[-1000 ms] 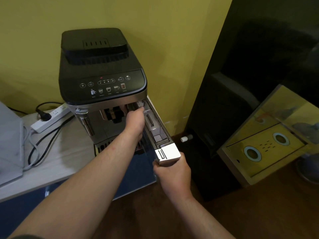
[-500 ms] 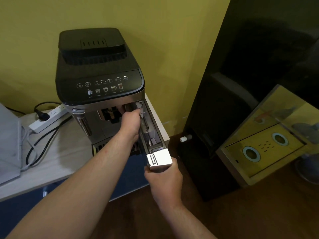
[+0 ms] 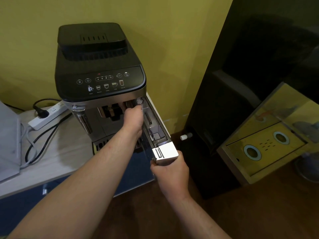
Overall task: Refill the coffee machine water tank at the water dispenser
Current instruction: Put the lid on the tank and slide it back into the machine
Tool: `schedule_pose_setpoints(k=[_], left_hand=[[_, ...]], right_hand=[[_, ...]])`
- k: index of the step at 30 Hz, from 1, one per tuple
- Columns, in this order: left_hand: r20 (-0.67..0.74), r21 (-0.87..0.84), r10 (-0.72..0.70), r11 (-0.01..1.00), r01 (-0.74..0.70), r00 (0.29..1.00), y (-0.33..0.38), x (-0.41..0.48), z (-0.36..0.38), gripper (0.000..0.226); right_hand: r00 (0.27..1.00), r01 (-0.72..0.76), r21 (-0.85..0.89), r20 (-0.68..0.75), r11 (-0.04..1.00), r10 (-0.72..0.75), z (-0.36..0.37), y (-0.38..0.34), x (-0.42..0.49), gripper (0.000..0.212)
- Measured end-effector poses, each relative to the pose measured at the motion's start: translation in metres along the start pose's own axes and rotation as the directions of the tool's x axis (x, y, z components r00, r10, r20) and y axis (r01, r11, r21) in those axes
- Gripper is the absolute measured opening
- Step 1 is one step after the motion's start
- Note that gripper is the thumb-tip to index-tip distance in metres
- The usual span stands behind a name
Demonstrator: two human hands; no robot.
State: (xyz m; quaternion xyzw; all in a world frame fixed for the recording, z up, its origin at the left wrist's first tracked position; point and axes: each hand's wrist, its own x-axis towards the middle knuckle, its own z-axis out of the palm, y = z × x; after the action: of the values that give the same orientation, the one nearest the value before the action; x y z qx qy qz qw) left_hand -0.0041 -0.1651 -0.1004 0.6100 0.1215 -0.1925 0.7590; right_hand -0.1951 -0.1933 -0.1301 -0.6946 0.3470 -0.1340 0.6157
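A black and silver coffee machine (image 3: 100, 69) stands on a pale counter against a yellow wall. Its clear water tank (image 3: 153, 130), with a silver front cap, sticks out partway from the machine's right side. My right hand (image 3: 170, 168) grips the tank's silver front end from below. My left hand (image 3: 133, 117) is closed on the tank's upper left edge, close to the machine's front. The water dispenser (image 3: 215, 135), a tall black unit with a small white tap, stands on the floor to the right.
A white power strip (image 3: 48, 114) with a black plug and cables lies on the counter (image 3: 65, 152) left of the machine. A grey box sits at the far left. A yellow panel with two ringed holes (image 3: 265, 149) leans at the right. Brown floor lies below.
The tank has slid back a little into the machine, with both hands staying on it. The camera view has shifted slightly.
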Motion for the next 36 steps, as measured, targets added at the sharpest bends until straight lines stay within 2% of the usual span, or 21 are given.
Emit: schedule_pose_setpoints(k=[2,7,11,18,28,33,36], left_hand=[[-0.025,0.018,0.006,1.0,-0.005,1.0,-0.005,0.006,0.0,0.038],[-0.008,0.062,-0.038,0.997,0.038,0.999,-0.028,0.038,-0.008,0.073],[0.091,-0.044,-0.068,0.996,0.072,0.994,-0.018,-0.029,-0.015,0.056],[0.223,0.152,-0.079,0.987,0.046,0.971,-0.046,-0.068,-0.022,0.042],[0.167,0.339,-0.13,0.939,0.066,0.977,-0.032,-0.071,-0.022,0.045],[0.171,0.387,-0.122,0.921,0.047,0.978,-0.033,-0.068,-0.028,0.048],[0.159,0.387,-0.117,0.921,0.047,0.98,-0.033,-0.068,-0.025,0.042]], right_hand=[[1.0,-0.006,0.005,0.003,1.0,0.006,-0.001,0.002,0.0,0.057],[1.0,-0.025,0.003,0.005,1.0,0.025,-0.004,0.004,0.0,0.056],[0.999,-0.04,-0.037,0.028,0.999,0.041,-0.008,-0.001,0.003,0.057],[0.992,0.013,-0.179,0.126,0.984,0.01,-0.026,-0.015,0.013,0.055],[0.992,-0.008,-0.171,0.121,0.985,0.029,-0.01,-0.011,0.004,0.058],[0.994,-0.012,-0.155,0.108,0.988,0.029,-0.002,-0.01,0.001,0.059],[0.994,-0.018,-0.154,0.105,0.988,0.034,-0.003,-0.009,0.002,0.06]])
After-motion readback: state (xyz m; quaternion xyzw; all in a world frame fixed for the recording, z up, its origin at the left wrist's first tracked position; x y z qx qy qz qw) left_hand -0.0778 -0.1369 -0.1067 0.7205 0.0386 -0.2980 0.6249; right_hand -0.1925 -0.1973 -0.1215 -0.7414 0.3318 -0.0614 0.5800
